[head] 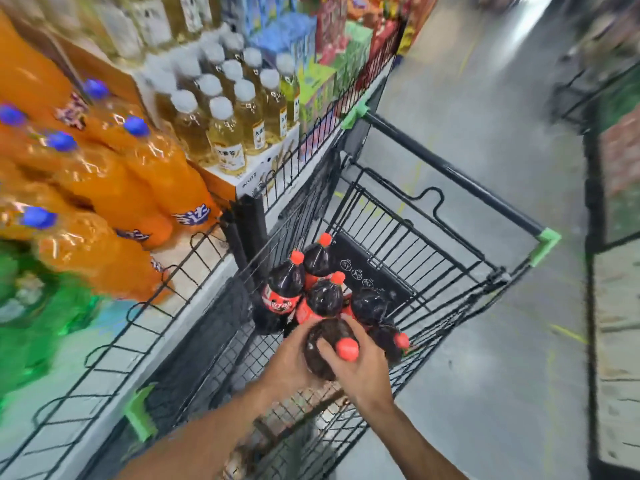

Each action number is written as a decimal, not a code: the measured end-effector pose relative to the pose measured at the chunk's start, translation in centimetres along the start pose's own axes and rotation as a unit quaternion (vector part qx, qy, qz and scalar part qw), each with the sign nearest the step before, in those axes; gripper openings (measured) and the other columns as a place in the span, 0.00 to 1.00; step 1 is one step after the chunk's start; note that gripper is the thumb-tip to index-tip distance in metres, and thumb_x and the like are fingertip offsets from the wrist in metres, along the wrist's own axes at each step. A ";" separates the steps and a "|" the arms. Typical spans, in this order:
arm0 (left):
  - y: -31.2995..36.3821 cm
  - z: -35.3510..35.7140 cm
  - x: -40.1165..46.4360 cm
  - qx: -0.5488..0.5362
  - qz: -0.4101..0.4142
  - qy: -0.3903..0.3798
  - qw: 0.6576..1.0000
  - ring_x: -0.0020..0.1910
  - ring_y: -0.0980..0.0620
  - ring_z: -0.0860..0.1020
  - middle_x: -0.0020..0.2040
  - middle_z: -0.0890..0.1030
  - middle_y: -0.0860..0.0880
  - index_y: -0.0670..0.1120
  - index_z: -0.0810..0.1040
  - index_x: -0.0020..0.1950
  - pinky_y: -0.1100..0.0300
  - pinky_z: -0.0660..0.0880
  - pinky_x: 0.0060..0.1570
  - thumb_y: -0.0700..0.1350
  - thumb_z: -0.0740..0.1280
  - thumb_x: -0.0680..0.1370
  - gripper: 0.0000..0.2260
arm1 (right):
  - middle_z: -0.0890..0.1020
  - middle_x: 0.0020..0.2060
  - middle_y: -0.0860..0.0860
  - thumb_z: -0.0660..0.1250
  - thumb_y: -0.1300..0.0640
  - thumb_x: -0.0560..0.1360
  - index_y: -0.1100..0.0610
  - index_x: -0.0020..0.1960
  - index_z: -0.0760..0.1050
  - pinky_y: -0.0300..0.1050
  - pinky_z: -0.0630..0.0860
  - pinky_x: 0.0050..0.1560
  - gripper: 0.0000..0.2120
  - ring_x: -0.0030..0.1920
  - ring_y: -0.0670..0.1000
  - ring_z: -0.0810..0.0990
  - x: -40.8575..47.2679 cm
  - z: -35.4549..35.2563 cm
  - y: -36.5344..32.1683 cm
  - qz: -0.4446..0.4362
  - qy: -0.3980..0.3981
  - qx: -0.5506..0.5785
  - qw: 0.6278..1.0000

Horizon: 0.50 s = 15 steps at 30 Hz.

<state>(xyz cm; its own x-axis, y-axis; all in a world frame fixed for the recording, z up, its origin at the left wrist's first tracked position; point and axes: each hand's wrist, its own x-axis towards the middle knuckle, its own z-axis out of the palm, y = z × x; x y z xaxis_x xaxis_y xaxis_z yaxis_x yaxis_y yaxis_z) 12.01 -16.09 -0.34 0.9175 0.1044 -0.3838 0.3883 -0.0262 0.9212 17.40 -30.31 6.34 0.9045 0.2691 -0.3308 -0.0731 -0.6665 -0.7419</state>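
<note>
Aisle: a shop aisle with a grey floor (485, 116); a wire-fronted shelf (104, 358) of drinks runs along the left and a black wire cart (450, 174) stands against it.
Bottle in hand: a dark cola bottle (322, 336) with a red cap, held over the near end of the cart's basket, just above the bottles already inside.
Left grip (289, 362): fingers curled round the side of the held bottle's body.
Right grip (363, 372): wrapped over the bottle's shoulder, close to the cap.
Risk, knock-over: the cola bottles in the cart (284, 289) stand packed and leaning; lowering the held one onto them could likely tip one over.
Risk, slip: the bottle looks full and smooth-sided, so loosening either hold early could let it drop onto the caps below.
Risk, pinch: fingers under the body may get caught between it and a neighbouring bottle or the basket wire.
Risk, rolling: the cart seems free on a smooth floor; a push while loading could shift it away from the shelf.
Count, cola: five red caps show, the held one included; whether another is hidden I cannot tell.
Count, orange soda bottles (156, 174): five blue caps visible on the shelf.
Count, tea bottles (227, 140): more than a dozen white caps, too blurred for an exact number.
Count, green corner guards (547, 242): three in view on the cart.
</note>
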 end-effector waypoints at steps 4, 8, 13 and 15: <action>4.8 -3.1 -4.3 0.042 0.068 0.016 0.997 0.66 0.56 0.76 0.67 0.76 0.54 0.49 0.65 0.73 0.68 0.71 0.65 0.39 0.85 0.59 0.47 | 0.84 0.54 0.36 0.75 0.35 0.68 0.42 0.69 0.76 0.38 0.77 0.62 0.31 0.56 0.34 0.81 -4.5 -1.9 -6.1 -0.034 0.014 0.030 0.999; 8.2 -6.6 -8.3 0.079 0.131 0.027 0.988 0.66 0.55 0.76 0.65 0.78 0.53 0.54 0.69 0.71 0.54 0.73 0.68 0.42 0.85 0.57 0.46 | 0.85 0.53 0.37 0.72 0.31 0.66 0.39 0.69 0.75 0.42 0.79 0.63 0.33 0.55 0.37 0.82 -8.7 -2.9 -11.2 -0.073 0.026 0.053 0.996; 12.1 -10.0 -14.0 0.081 0.174 0.075 0.979 0.67 0.56 0.76 0.66 0.77 0.52 0.56 0.69 0.68 0.57 0.72 0.67 0.38 0.85 0.58 0.44 | 0.85 0.50 0.33 0.75 0.34 0.70 0.39 0.69 0.76 0.40 0.80 0.61 0.29 0.54 0.33 0.82 -13.0 -3.2 -16.5 -0.134 0.012 0.069 0.988; 13.7 -11.1 -16.4 0.087 0.190 0.085 0.974 0.66 0.56 0.76 0.65 0.77 0.50 0.52 0.69 0.67 0.60 0.73 0.65 0.33 0.84 0.59 0.42 | 0.86 0.51 0.34 0.75 0.35 0.70 0.39 0.68 0.77 0.44 0.81 0.61 0.27 0.54 0.34 0.82 -14.3 -3.1 -18.3 -0.158 -0.004 0.078 0.984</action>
<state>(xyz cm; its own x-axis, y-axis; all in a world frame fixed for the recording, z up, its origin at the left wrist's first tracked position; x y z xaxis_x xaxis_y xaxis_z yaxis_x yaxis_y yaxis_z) 1.27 -7.15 19.26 0.9761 0.2168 0.0120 0.0463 -0.2618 0.9640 7.08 -24.08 26.43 0.8892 0.4516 -0.0738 0.1467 -0.4340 -0.8889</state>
